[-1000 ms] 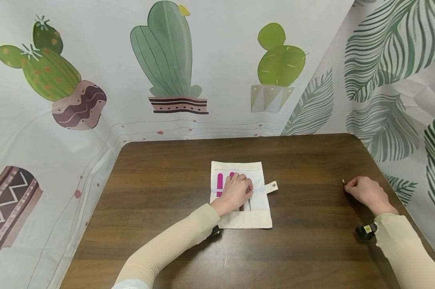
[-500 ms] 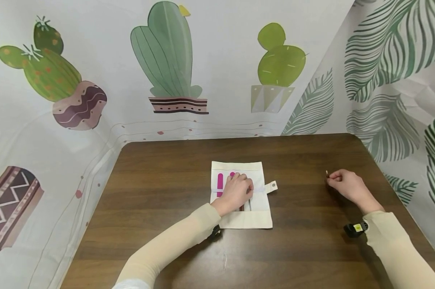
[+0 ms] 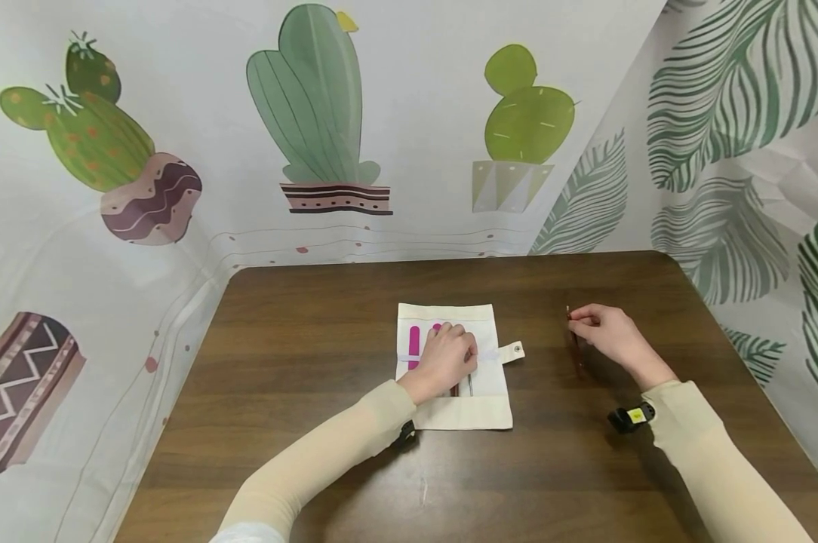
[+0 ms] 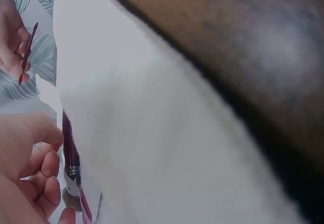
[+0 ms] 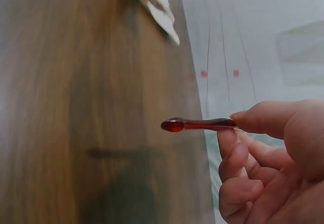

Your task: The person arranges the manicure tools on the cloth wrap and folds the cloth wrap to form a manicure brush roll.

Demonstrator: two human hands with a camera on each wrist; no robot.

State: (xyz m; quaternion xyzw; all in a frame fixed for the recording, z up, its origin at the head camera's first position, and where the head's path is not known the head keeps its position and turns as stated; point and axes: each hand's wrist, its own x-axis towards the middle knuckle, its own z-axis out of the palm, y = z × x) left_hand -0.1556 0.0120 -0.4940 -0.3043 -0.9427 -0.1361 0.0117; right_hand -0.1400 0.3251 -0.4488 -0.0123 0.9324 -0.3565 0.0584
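A cream fabric roll pouch [image 3: 463,415] lies unfolded on the table. Pink strips [image 3: 414,343] are tucked under its pale elastic band [image 3: 488,356]. My left hand [image 3: 443,362] is over the pouch, fingers curled, pinching the band near its right part; the fingertips are partly hidden. Under that hand, a brush [image 4: 71,158] with a dark red handle and metal collar sits in the pouch, close to my thumb. Right of the pouch, my right hand [image 3: 606,332] pinches a slim dark red-handled tool [image 5: 197,124] above the table. Its handle end is rounded; its tip is pale.
The pouch's snap tab [image 3: 512,351] sticks out to the right. A thin grey metal tool [image 3: 470,385] rises from the pouch's lower pocket. The brown wooden table [image 3: 300,324] meets a printed cactus cloth [image 3: 422,136] at its back edge.
My right hand has moved left from the table's right side toward the pouch, carrying the slim red-handled tool and turning it more upright. My left hand stays in place.
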